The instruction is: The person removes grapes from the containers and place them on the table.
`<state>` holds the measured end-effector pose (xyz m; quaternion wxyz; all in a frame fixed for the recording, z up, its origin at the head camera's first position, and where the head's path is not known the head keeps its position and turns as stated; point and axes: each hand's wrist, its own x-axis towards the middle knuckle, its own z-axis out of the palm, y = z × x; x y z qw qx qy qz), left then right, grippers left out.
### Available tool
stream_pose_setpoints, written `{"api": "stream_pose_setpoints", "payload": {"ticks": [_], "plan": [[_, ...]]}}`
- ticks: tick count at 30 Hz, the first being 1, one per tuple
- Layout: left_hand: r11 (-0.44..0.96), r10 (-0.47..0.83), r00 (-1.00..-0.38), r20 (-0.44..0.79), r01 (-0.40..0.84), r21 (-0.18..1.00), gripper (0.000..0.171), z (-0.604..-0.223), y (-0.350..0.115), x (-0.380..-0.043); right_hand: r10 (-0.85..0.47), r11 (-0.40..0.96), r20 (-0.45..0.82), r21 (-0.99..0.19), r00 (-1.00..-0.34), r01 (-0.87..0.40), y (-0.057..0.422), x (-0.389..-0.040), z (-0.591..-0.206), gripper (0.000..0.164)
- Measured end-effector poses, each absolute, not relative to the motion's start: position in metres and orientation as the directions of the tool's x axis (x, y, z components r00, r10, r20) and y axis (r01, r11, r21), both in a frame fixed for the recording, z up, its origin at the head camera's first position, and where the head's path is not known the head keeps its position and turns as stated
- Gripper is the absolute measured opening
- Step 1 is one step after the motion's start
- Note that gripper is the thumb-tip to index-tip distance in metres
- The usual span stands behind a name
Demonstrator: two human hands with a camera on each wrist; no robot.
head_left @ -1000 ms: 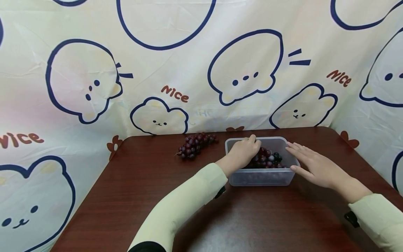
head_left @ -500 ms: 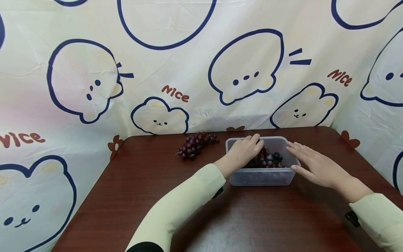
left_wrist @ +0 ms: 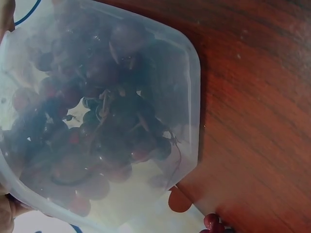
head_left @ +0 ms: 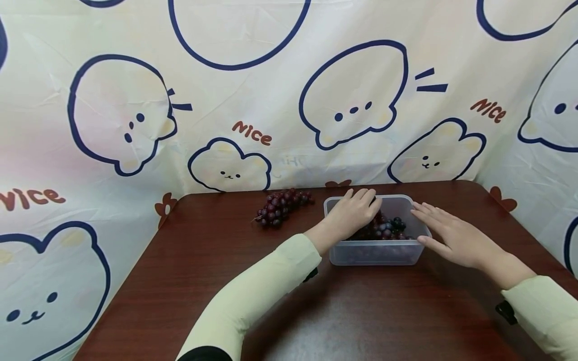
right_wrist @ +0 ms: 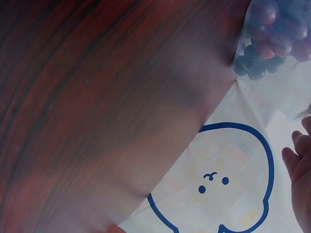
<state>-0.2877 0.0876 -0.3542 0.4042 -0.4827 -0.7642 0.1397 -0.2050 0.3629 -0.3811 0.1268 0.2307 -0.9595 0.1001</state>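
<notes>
A clear plastic container [head_left: 372, 254] stands toward the back of the table and holds dark red and blackish grapes [head_left: 389, 228]. My left hand [head_left: 349, 215] reaches over its left part, fingers bent down inside among the grapes. The fingertips are hidden there, and I cannot tell whether they grip any. In the left wrist view the grapes [left_wrist: 116, 111] show through the cloudy wall, with parts of the hand at the left edge. My right hand [head_left: 456, 238] lies against the container's right end, fingers extended along the rim and thumb at the near corner.
Left of the container, a bunch of dark red grapes [head_left: 277, 208] lies on the brown wooden table [head_left: 226, 271], its stem pointing left. A pale cartoon-printed cloth [head_left: 280, 100] hangs behind the table and round both sides.
My left hand has shifted slightly right and its fingers have spread and lifted a little over the container. The right hand, the container and the bunch on the table have stayed put.
</notes>
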Motion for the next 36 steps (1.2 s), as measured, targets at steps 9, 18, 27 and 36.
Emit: {"api": "stream_pose_setpoints", "payload": {"ticks": [9,18,27,36], "plan": [[0.494,0.838,-0.134,0.53,0.599,-0.63,0.023,-0.351,0.087,-0.289,-0.409,0.874,0.297,-0.142,-0.863,-0.464,0.361,-0.205,-0.38,0.066],[0.474,0.858,-0.157,0.488,0.606,-0.638,0.032,-0.338,0.081,-0.286,-0.436,0.865,0.295,-0.125,-0.85,-0.486,0.362,-0.204,-0.378,0.066],[0.478,0.853,-0.16,0.498,0.622,-0.62,0.035,-0.332,0.08,-0.282,-0.439,0.865,0.298,-0.113,-0.847,-0.488,0.361,-0.204,-0.378,0.065],[0.487,0.836,-0.102,0.54,0.59,-0.644,0.033,-0.318,0.077,-0.278,-0.42,0.876,0.297,-0.114,-0.858,-0.469,0.36,-0.204,-0.379,0.065]]}}
